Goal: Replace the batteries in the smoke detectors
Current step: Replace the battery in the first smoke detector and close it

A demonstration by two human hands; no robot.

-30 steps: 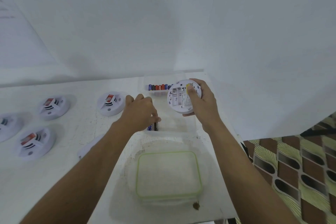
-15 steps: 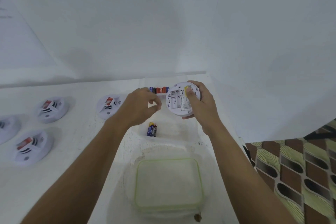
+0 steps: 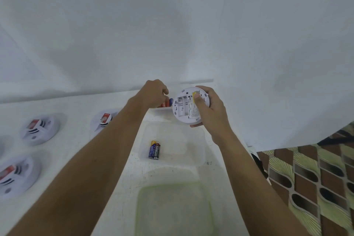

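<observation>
Presently the right hand holds the smoke detector clear of the tabletop, back face up. The thumb presses on the label and the fingers wrap the rim at 3 o'clock, so this grip is clenched on the housing. The battery bay is uncovered and shows bare slots with no cells fitted.

At 9 o'clock of the detector, the left hand reaches with curled fingers into the row of fresh batteries. The fingertips are hidden, so it cannot be told whether that grip has closed on a cell.

Handling, by judgement:
- The detector appears to be a light, hollow, rigid plastic shell with a smooth surface. Hold it by the rim, and keep fingers off the bay contacts.
- The cells are probably small, dense, slick cylinders that roll freely. Pinch one at mid-body between thumb and forefinger, leaving both ends free for seating.

One loose battery lies in the clear container at 6 o'clock of the detector, with a green-edged lid beyond it at 6 o'clock. Other detectors rest on the tabletop at 9 o'clock.
</observation>
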